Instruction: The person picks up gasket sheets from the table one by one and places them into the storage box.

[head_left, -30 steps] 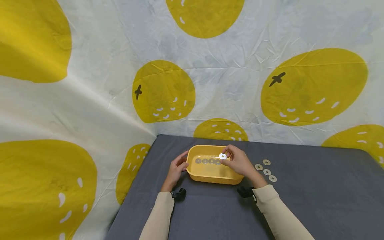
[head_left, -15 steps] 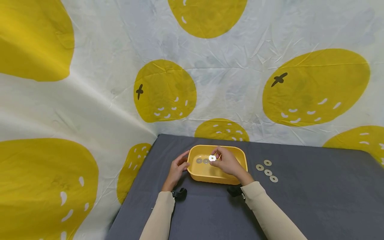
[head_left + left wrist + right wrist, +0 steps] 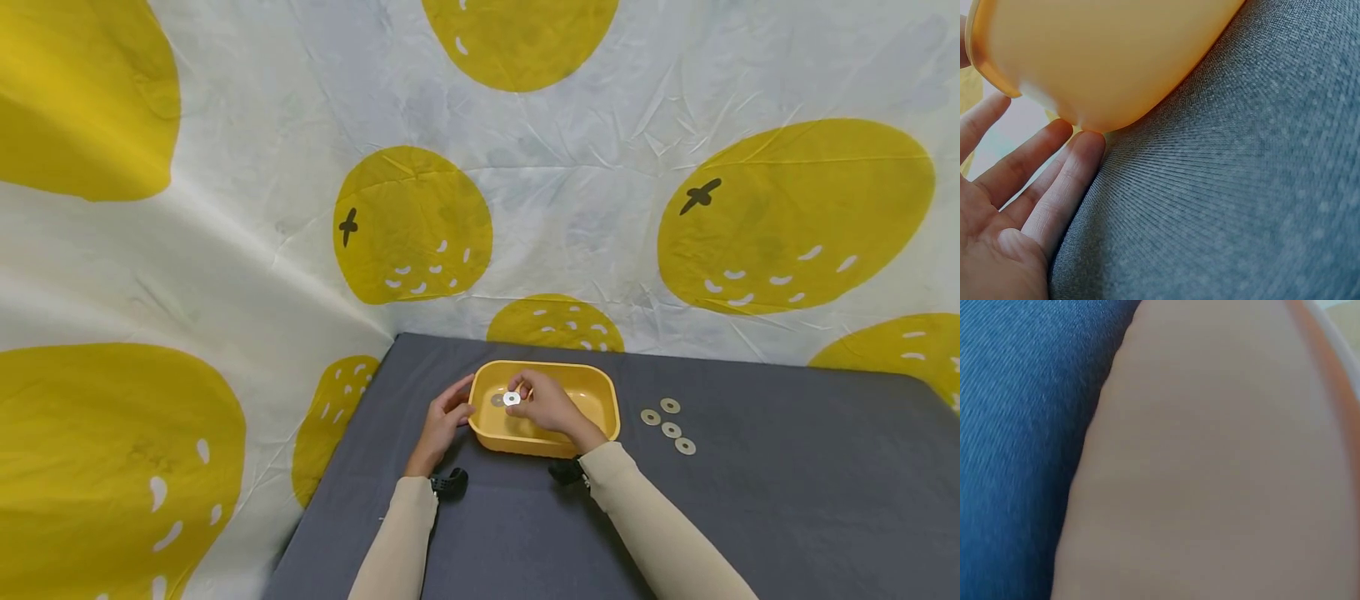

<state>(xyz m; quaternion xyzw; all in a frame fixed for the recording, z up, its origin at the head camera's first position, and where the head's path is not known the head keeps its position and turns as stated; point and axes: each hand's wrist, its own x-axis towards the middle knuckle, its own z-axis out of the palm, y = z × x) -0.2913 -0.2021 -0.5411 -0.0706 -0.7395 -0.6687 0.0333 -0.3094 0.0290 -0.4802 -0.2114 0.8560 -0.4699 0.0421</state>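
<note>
In the head view, my right hand (image 3: 551,406) is over a yellow plastic bin (image 3: 517,444) and pinches a shiny metal washer (image 3: 512,399) between thumb and fingertips. Just left of it another washer (image 3: 497,400) lies on the bin's floor; the part of the bin under my hand is hidden. My left hand (image 3: 441,423) is at the bin's left end. In the left wrist view, its fingers (image 3: 1063,194) are extended, with fingertips touching the yellow outer wall. The bin's pale wall (image 3: 1210,462) fills most of the right wrist view, where my right hand does not show.
Several loose washers (image 3: 671,430) lie on the dark grey tablecloth (image 3: 787,483) to the right of the bin. Behind the table hangs a white cloth (image 3: 570,217) printed with yellow fruit.
My right hand has moved left across the bin with the pinched washer. A row of several washers showed in the bin earlier; one shows there now. My left hand stays put.
</note>
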